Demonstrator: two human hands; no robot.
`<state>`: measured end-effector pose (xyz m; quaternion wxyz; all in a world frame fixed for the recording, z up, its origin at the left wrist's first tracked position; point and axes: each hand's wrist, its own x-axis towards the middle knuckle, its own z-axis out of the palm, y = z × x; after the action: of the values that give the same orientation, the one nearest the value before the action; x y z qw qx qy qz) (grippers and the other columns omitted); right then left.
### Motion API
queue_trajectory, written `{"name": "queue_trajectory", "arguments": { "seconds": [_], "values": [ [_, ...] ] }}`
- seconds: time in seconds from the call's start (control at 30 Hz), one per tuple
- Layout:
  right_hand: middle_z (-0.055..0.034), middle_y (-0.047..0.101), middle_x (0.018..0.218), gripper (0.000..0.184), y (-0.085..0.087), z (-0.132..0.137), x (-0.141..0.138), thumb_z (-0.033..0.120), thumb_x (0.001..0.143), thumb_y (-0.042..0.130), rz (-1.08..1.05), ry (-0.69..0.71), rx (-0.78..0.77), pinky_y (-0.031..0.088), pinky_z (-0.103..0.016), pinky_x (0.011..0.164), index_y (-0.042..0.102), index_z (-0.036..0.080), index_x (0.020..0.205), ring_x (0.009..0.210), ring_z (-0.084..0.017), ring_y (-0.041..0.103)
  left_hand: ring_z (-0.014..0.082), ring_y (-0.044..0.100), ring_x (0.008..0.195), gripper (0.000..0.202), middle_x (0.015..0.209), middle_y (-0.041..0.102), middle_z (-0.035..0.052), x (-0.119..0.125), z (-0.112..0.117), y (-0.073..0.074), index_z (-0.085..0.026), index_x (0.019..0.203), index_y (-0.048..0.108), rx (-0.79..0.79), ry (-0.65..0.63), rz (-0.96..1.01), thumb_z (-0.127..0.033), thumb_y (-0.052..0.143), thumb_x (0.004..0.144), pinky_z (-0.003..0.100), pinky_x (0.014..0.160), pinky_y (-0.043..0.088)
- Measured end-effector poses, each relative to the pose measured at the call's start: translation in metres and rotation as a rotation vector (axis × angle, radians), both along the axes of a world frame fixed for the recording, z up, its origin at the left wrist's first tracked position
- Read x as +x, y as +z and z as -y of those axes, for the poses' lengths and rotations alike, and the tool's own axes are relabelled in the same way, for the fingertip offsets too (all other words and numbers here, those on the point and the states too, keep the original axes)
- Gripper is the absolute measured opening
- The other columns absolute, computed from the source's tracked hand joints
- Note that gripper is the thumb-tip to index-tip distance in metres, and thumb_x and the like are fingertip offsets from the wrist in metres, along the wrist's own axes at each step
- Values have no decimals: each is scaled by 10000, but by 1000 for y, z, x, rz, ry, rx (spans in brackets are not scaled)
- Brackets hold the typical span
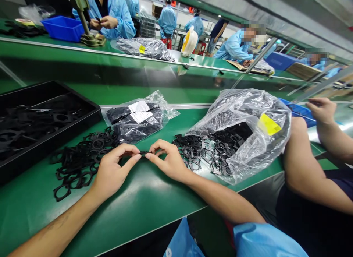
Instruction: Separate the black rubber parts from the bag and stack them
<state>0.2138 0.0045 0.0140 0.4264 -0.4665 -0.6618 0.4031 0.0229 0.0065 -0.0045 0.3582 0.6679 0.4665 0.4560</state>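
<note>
A thin black plastic part [143, 152] is pinched at both ends, seen edge-on above the green table. My left hand [114, 168] grips its left end between thumb and fingers, and my right hand [168, 159] has the other end the same way. To the left lies a heap of black ring-shaped parts [79, 163]. Right of my hands, small black frame-like pieces [195, 150] spill from a large clear plastic bag [248, 106] with a yellow label. Fingers cover much of the held part, so its full shape is hidden.
A black tray [82, 122] of dark parts stands at far left. A sealed bag with white labels [138, 119] lies behind my hands. At right, a neighbour's arms [306, 157] reach near a blue bin [299, 111]. Across the raised ledge, people in blue work.
</note>
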Motion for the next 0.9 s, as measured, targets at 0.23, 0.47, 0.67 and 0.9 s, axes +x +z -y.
{"name": "queue_trajectory", "arguments": {
  "seconds": [0.23, 0.47, 0.67, 0.9],
  "values": [
    [-3, 602, 766, 177, 3, 4, -1, 326, 871, 660, 70, -34, 46, 527, -264, 675, 576, 204, 775, 708, -138, 586, 160, 655, 768, 136, 815, 691, 11, 2, 5, 1, -204, 863, 658, 44, 22, -55, -339, 639, 862, 264, 733, 550],
    [8, 592, 741, 214, 4, 5, -3, 364, 857, 677, 25, -12, 1, 513, -252, 644, 573, 201, 765, 658, -122, 566, 147, 637, 724, 150, 768, 664, -2, 4, 2, 1, -204, 829, 638, 14, 19, 12, -351, 665, 834, 246, 689, 546],
    [13, 582, 732, 293, 2, 4, -4, 452, 850, 693, -15, 22, -36, 502, -250, 632, 576, 195, 772, 654, -119, 563, 137, 618, 695, 171, 727, 637, -8, 5, 3, 2, -199, 788, 615, -6, 22, 21, -353, 670, 835, 234, 669, 541],
    [19, 604, 727, 256, -1, 3, -4, 423, 868, 677, -63, 69, -125, 526, -262, 654, 564, 196, 828, 658, -125, 619, 130, 626, 705, 152, 743, 641, -11, 4, 3, 2, -199, 791, 618, 14, 15, 11, -332, 671, 841, 223, 691, 552]
  ]
}}
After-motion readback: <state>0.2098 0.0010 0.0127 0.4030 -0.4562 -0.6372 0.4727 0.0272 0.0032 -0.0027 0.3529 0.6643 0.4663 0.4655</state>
